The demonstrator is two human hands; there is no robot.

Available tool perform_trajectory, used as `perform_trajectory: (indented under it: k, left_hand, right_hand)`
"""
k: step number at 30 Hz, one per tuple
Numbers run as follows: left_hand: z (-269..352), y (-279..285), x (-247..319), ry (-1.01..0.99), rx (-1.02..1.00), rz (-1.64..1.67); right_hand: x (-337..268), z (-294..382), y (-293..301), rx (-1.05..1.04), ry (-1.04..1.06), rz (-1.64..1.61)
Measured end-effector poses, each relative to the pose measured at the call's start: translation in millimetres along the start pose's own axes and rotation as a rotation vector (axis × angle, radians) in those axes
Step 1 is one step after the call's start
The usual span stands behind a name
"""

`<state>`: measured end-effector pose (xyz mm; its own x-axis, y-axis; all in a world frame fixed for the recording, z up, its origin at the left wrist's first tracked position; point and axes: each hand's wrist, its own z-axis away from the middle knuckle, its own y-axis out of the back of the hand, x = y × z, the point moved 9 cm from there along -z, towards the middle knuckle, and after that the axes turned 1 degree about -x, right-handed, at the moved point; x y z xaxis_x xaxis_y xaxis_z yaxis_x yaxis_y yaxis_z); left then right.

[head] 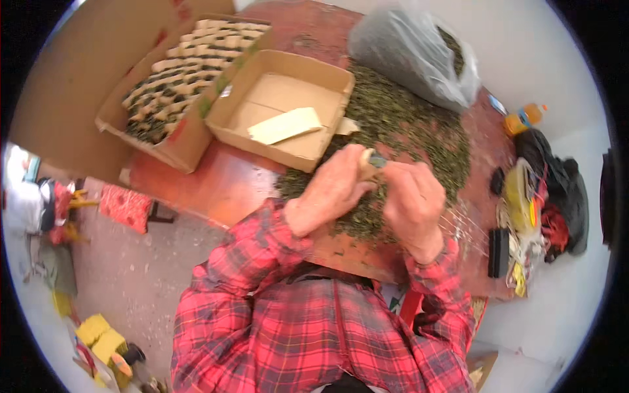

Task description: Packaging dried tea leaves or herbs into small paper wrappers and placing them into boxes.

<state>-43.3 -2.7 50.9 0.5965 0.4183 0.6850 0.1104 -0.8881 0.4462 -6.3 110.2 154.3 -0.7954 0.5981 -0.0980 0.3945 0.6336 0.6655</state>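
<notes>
A small tan paper packet (367, 170) is held up over a pile of dried green-brown leaf (408, 127). My left hand (334, 184) grips it from the left, thumb below and fingers above. The curled fingers of my right hand (413, 196) close on its right side. A blurred blue-grey bit (377, 160) shows at the packet's mouth between the hands; I cannot tell what it is. Just beyond my left hand, a shallow cardboard box (275, 154) contains flat tan paper pieces (287, 125).
A deeper carton (182, 157) at the left holds rows of tan packets with dark tops. A grey plastic bag (398, 49) of leaf leans at the back. An orange drink bottle (526, 119), a black case (498, 253) and cloths lie right. The red table's edge (196, 213) faces the floor.
</notes>
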Motion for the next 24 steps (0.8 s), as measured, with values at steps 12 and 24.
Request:
perform_trajectory:
  k: [12,24]
  left_hand:
    - [8,-3,-8,0.067,-0.074,0.001]
    - [9,-6,-11,0.074,-0.083,-0.005]
  right_hand:
    - [-8,-2,-9,-0.119,0.029,-0.001]
    - [-6,7,-16,-0.139,0.082,0.074]
